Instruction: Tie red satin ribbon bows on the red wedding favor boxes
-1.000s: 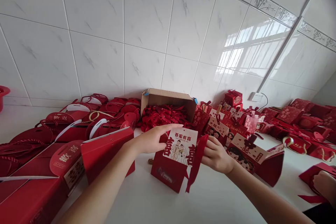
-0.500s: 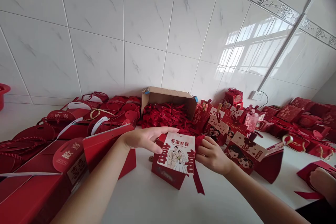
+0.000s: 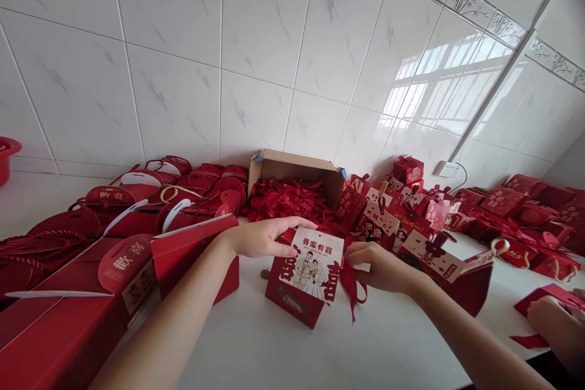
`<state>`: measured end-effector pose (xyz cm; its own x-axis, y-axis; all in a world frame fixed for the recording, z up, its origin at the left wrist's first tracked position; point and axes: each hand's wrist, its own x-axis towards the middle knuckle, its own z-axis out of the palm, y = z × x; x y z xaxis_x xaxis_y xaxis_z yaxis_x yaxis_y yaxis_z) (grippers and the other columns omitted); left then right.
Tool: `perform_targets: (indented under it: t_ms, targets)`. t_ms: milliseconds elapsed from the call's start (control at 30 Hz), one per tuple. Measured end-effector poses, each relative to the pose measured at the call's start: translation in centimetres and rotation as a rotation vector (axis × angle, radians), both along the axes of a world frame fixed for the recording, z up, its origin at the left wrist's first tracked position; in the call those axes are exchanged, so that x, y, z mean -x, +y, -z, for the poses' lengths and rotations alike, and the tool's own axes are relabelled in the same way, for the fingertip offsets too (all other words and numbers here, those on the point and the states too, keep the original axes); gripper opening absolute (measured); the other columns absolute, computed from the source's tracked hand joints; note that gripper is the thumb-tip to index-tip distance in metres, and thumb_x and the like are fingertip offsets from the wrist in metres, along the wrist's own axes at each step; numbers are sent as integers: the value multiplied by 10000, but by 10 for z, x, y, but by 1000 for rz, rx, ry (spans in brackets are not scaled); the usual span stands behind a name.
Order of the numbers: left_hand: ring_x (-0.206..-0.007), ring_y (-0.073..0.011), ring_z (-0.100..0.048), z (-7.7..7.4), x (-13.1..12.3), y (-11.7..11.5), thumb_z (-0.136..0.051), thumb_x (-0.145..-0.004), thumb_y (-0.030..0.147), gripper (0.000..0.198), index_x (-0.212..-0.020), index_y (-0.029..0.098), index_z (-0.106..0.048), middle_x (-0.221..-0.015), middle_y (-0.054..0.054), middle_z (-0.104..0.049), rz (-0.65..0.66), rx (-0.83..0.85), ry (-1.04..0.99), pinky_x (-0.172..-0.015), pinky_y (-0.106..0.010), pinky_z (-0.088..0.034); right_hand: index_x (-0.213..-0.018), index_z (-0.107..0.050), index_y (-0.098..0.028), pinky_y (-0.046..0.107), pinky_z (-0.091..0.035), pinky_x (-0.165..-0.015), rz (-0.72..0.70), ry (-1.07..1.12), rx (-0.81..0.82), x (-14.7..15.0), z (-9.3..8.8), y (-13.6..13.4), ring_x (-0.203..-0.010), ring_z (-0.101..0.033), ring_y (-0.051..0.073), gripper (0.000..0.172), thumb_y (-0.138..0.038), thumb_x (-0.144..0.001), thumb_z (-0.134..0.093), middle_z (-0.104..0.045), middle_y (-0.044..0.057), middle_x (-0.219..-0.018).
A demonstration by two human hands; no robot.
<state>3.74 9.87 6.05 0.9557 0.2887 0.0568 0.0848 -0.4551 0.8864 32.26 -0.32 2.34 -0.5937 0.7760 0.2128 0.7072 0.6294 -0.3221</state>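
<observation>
A red gift box point(image 3: 299, 301) stands on the white table in front of me, its white front flap printed with a couple in wedding clothes and red characters. My left hand point(image 3: 260, 239) rests against the box's upper left edge, fingers stretched over its top and thumb along the front. On the other side, my right hand point(image 3: 372, 262) pinches a red ribbon point(image 3: 353, 286) beside the box's right edge; the ribbon's tail hangs down in a loop. Behind the box, a cardboard carton point(image 3: 297, 161) lies on its side, full of red ribbons point(image 3: 292, 198).
Several red boxes with cord handles point(image 3: 114, 195) crowd the left. Finished-looking small boxes point(image 3: 379, 222) fill the right back, and more red boxes point(image 3: 525, 201) sit farther right. Another person's hand point(image 3: 555, 320) holds a red box at the right edge. A tiled wall stands behind.
My right hand has shifted slightly right, away from the box, and the ribbon tail has changed from straight to looped. My left hand stays on the box. The view has shifted slightly.
</observation>
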Motion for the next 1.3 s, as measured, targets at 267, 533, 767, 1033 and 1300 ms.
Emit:
perform_targets:
  t_ms: [267,533,767,1033,1300]
  targets:
    - [-1125,-208,-552,5,-8,1,-594,-824,189,480,-1274,283,-457,-1225,-26,-583,-138,-132,-77,-955,-340,-442,-445,-652,-188,215,-354,-400,424,-14,327,-58,-24,21,-387,-475,108,174,-230,-530,-797,-556,-16,-427]
    - [-1051,-199,-568,12,-17,1,-557,-797,159,396,-1165,285,-478,-1227,-10,-563,-388,-303,-152,-872,-311,-464,-834,-710,-202,274,-446,-553,721,727,-217,-31,-22,19,-597,-545,160,318,-488,-697,-692,-639,39,-668]
    - [-937,-180,-595,2,-14,-9,-514,-764,112,402,-1129,278,-488,-1153,0,-591,-385,-297,-68,-765,-268,-478,-703,-693,-151,260,-412,-448,664,968,-97,8,48,53,-480,-520,143,422,-562,-614,-728,-589,26,-534]
    - [-1298,-236,-412,4,-11,-4,-551,-768,159,441,-1186,301,-534,-1426,-4,-418,-386,-413,3,-1077,-365,-336,-944,-676,-216,284,-480,-656,514,1094,-142,13,50,29,-712,-582,154,294,-457,-777,-659,-619,13,-759]
    - [-1281,-201,-436,6,-10,2,-425,-776,55,474,-1145,295,-600,-1337,20,-518,-370,-489,-91,-1083,-334,-349,-1123,-519,-252,230,-424,-560,359,1323,-6,45,55,24,-590,-467,107,357,-347,-812,-668,-466,-53,-663]
